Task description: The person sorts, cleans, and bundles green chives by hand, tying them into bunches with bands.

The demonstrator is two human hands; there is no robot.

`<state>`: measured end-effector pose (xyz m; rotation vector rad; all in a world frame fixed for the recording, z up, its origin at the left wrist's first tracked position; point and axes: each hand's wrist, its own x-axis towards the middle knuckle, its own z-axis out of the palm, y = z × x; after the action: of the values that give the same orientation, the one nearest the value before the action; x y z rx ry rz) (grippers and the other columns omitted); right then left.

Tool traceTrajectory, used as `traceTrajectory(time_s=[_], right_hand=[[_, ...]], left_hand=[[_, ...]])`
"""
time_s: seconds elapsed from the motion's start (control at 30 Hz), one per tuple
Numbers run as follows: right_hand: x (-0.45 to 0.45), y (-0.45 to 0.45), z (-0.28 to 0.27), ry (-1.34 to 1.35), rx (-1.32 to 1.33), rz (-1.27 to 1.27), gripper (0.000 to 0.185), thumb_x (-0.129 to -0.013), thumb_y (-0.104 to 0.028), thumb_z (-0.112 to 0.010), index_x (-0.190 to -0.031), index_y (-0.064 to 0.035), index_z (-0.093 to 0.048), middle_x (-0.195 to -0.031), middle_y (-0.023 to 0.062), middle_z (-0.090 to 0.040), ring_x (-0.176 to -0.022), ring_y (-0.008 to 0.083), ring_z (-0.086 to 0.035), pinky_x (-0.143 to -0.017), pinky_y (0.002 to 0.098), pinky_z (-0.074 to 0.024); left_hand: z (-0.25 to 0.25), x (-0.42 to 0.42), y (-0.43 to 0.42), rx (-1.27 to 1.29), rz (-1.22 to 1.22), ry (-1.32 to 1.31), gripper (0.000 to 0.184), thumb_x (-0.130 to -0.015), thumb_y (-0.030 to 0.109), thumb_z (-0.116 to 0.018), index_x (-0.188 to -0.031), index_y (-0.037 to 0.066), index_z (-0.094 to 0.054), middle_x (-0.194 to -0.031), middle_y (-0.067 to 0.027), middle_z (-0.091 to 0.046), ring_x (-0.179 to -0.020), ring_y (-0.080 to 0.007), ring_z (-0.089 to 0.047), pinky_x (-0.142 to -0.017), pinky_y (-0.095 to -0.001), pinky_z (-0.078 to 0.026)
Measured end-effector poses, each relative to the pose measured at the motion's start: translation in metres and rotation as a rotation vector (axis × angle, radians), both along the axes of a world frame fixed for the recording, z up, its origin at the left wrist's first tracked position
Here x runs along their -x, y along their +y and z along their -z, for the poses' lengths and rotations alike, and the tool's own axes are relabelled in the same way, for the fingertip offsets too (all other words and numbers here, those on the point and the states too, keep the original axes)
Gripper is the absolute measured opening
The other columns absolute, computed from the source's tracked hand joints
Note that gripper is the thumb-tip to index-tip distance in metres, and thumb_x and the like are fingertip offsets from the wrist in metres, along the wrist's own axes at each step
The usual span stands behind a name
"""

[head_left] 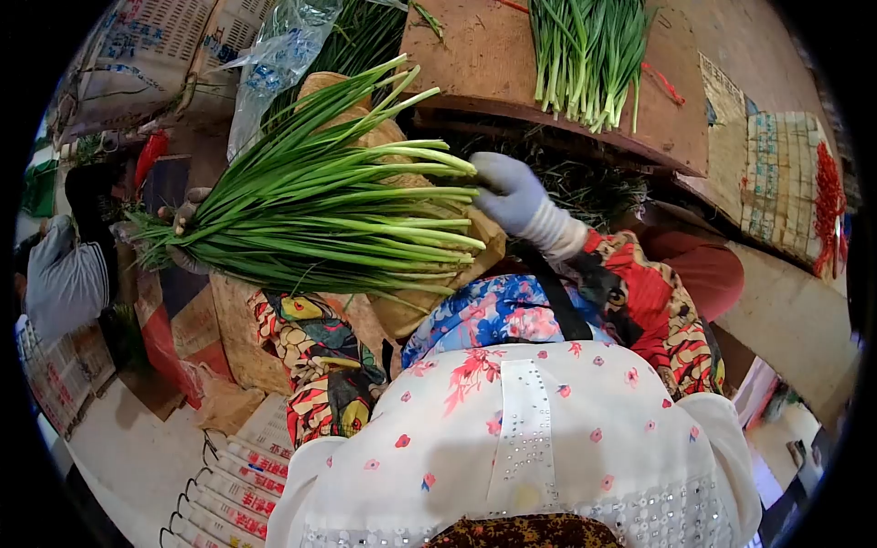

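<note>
A fanned bunch of long green garlic chives (pixel 338 201) spreads across in front of me, pale stem ends to the right. Around its leafy end, on the left, my left hand (pixel 187 219) is closed; the leaves partly cover it. My right hand (pixel 514 194), in a pale grey-lilac glove, is beside the stem ends. Its fingers are curled in at the tips of the stems, slightly blurred, and what lies between them is hidden. Under the bunch shows a tan, bag-like covering (pixel 484 247) over my lap.
Another bunch of chives (pixel 589 64) lies on a brown board (pixel 475 55), near a red tie (pixel 664 84). Darker greens lie beneath the board's edge. Clear plastic (pixel 283 68) is at upper left, a person in grey (pixel 68 274) far left, and printed woven strips with red ties (pixel 786 183) at right.
</note>
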<state>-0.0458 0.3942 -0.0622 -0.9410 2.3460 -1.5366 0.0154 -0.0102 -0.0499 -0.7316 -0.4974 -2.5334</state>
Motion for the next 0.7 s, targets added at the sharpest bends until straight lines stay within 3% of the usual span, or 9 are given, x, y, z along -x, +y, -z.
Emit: traceTrajectory(time_s=[0.1, 0.2, 0.27, 0.33, 0.4, 0.47, 0.57, 0.6, 0.7], right_hand=[[0.003, 0.06, -0.001, 0.036, -0.22, 0.036, 0.014, -0.081, -0.017, -0.063, -0.086, -0.0051, -0.062, -0.084, 0.0116, -0.061, -0.082, 0.0318, -0.059, -0.073, 0.0382, -0.0486], [0.01, 0.125, 0.038, -0.041, -1.341, -0.058, 0.026, -0.082, -0.028, -0.058, -0.099, -0.0098, -0.066, -0.1, 0.0126, -0.065, -0.097, 0.0297, -0.06, -0.084, 0.0412, -0.0484], [-0.003, 0.138, 0.044, -0.034, -1.073, 0.005, 0.031, -0.082, -0.026, -0.059, -0.107, -0.0086, -0.064, -0.107, 0.0144, -0.063, -0.1, 0.03, -0.06, -0.088, 0.039, -0.0475], [-0.008, 0.105, 0.03, -0.316, -0.285, -0.069, 0.037, -0.082, -0.023, -0.062, -0.115, -0.0059, -0.061, -0.111, 0.0148, -0.062, -0.102, 0.0281, -0.06, -0.09, 0.0354, -0.0462], [-0.014, 0.056, -0.003, -0.398, 0.041, -0.12, 0.037, -0.083, -0.02, -0.063, -0.116, -0.0033, -0.06, -0.114, 0.0133, -0.06, -0.105, 0.0232, -0.058, -0.091, 0.0316, -0.0446], [-0.019, 0.016, -0.018, -0.586, 0.166, -0.087, 0.037, -0.083, -0.017, -0.065, -0.116, -0.002, -0.059, -0.115, 0.0117, -0.059, -0.108, 0.0183, -0.055, -0.093, 0.0302, -0.043], [-0.017, -0.025, -0.016, -0.418, 0.334, -0.128, 0.04, -0.078, -0.009, -0.07, -0.115, -0.0004, -0.06, -0.108, 0.0088, -0.065, -0.098, 0.0152, -0.06, -0.088, 0.0287, -0.0468], [-0.015, -0.03, -0.018, -0.526, 0.38, -0.105, 0.034, -0.078, -0.011, -0.071, -0.11, 0.0001, -0.062, -0.103, 0.0094, -0.066, -0.094, 0.0158, -0.061, -0.085, 0.0291, -0.0487], [-0.004, -0.029, -0.019, -0.18, 0.194, -0.098, 0.026, -0.077, -0.015, -0.072, -0.099, -0.0026, -0.066, -0.097, 0.0124, -0.065, -0.087, 0.0239, -0.064, -0.079, 0.0316, -0.0506]], left_hand=[[-0.011, -0.005, 0.0, 0.035, -0.09, -0.078, 0.047, -0.094, 0.03, -0.046, -0.133, 0.005, -0.041, -0.105, -0.0004, -0.055, -0.12, -0.0205, -0.041, -0.111, -0.0406, -0.026], [-0.002, -0.006, -0.025, 0.046, -0.176, -0.178, 0.045, -0.094, 0.03, -0.046, -0.131, 0.004, -0.043, -0.107, -0.0005, -0.055, -0.12, -0.0193, -0.042, -0.111, -0.0408, -0.026], [0.001, -0.006, -0.024, 0.039, -0.135, -0.181, 0.045, -0.093, 0.03, -0.046, -0.13, 0.004, -0.044, -0.107, -0.0008, -0.055, -0.119, -0.0193, -0.043, -0.11, -0.0408, -0.027], [0.003, -0.005, -0.017, 0.029, -0.078, -0.172, 0.044, -0.093, 0.03, -0.046, -0.128, 0.005, -0.045, -0.106, -0.0011, -0.055, -0.118, -0.0193, -0.044, -0.11, -0.0408, -0.027], [0.002, -0.004, -0.012, 0.029, -0.039, -0.165, 0.043, -0.093, 0.031, -0.046, -0.127, 0.005, -0.045, -0.106, -0.0014, -0.056, -0.117, -0.0192, -0.044, -0.109, -0.0408, -0.028], [0.002, -0.006, -0.009, 0.028, -0.02, -0.166, 0.042, -0.093, 0.031, -0.046, -0.126, 0.005, -0.046, -0.106, -0.0017, -0.056, -0.116, -0.0192, -0.045, -0.108, -0.0408, -0.029], [0.002, -0.007, -0.006, 0.038, -0.004, -0.177, 0.041, -0.093, 0.031, -0.046, -0.124, 0.005, -0.047, -0.105, -0.0021, -0.056, -0.115, -0.0191, -0.047, -0.108, -0.0408, -0.03], [0.001, -0.006, -0.005, 0.037, 0.003, -0.18, 0.041, -0.093, 0.031, -0.046, -0.124, 0.005, -0.048, -0.105, -0.0023, -0.057, -0.114, -0.0191, -0.047, -0.107, -0.0408, -0.03], [0.002, -0.008, -0.007, 0.04, 0.014, -0.187, 0.04, -0.093, 0.031, -0.045, -0.122, 0.005, -0.049, -0.105, -0.0027, -0.057, -0.113, -0.0191, -0.048, -0.106, -0.0408, -0.032]])
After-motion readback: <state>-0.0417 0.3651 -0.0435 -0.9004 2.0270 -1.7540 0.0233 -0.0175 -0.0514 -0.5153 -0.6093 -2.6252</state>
